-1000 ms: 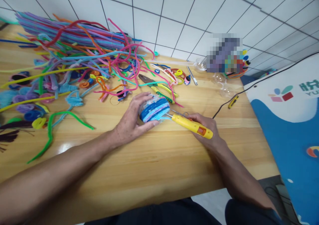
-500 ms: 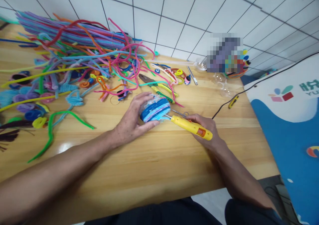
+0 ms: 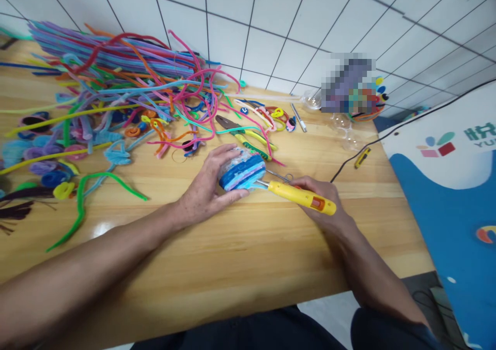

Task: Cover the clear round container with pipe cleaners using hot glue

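My left hand [image 3: 209, 187] is wrapped round the left side of a ball striped in blue, lilac and white [image 3: 244, 170], its thumb along the lower edge. My right hand [image 3: 320, 197] grips a yellow glue gun [image 3: 298, 195], whose metal nozzle points left and reaches the ball's lower right side, by a light blue strand. The fingers on the gun's far side are partly hidden. Small scissors [image 3: 284, 176] lie just behind the gun. Pliers with yellow-green handles [image 3: 242, 131] rest behind the ball.
Many coloured pipe cleaners [image 3: 116, 55] pile up at the back left. A bent green one [image 3: 80, 205] lies nearer. Clear plastic balls [image 3: 343, 122] stand back right, near a yellow cutter [image 3: 362, 158]. A black cable [image 3: 349, 161] runs rightward from the gun area.
The glue gun and my right hand have shifted slightly right, so the nozzle tip sits a little further out from the ball. The ball has moved very slightly to the right.
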### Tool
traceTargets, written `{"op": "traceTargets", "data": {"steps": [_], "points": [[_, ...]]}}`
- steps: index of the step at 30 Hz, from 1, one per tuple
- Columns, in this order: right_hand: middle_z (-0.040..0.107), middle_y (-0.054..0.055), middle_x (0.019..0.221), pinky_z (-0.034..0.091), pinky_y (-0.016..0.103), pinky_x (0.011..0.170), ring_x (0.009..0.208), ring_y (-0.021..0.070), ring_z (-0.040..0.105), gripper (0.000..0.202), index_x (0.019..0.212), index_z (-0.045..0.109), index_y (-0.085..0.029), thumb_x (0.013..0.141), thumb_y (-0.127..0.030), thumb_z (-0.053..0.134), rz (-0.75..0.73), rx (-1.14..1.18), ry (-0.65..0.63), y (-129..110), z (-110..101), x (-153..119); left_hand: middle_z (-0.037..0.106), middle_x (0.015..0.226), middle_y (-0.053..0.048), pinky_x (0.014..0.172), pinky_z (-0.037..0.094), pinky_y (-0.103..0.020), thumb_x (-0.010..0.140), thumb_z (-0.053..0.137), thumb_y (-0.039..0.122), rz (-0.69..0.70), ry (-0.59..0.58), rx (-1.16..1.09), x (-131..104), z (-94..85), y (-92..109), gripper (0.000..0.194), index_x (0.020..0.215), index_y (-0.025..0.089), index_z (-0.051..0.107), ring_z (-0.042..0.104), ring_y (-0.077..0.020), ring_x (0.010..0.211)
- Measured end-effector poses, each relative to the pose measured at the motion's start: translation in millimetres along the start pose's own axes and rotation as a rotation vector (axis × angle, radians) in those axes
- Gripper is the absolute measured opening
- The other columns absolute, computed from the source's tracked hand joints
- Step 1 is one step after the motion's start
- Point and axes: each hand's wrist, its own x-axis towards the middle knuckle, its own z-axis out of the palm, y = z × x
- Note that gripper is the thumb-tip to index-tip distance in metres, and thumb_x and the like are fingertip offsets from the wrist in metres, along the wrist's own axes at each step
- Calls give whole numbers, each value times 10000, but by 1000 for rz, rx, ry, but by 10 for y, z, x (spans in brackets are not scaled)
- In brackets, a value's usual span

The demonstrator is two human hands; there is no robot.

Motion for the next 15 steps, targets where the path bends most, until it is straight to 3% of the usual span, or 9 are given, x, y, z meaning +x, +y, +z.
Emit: {"op": "traceTargets", "data": {"steps": [4,15], "points": [[873,-2,900,598,288,631,680,208,798,208,1081,803,-276,898,-227,720,75,-5,-2,-19,-47,-33,575,1634,-173,1316,485,-638,1010,829,494,-5,-18,10,-5,-3,12,806,1680,332,410,521,-374,1609],[878,3,905,588,282,659,696,193,801,207,1125,794,-262,946,-281,692,-49,-14,-61,-89,-74,-1,573,1622,-183,1298,498,-632,1016,821,507,22,-13,19,5,1,13,798,1675,318,413,531,-370,1592]]}}
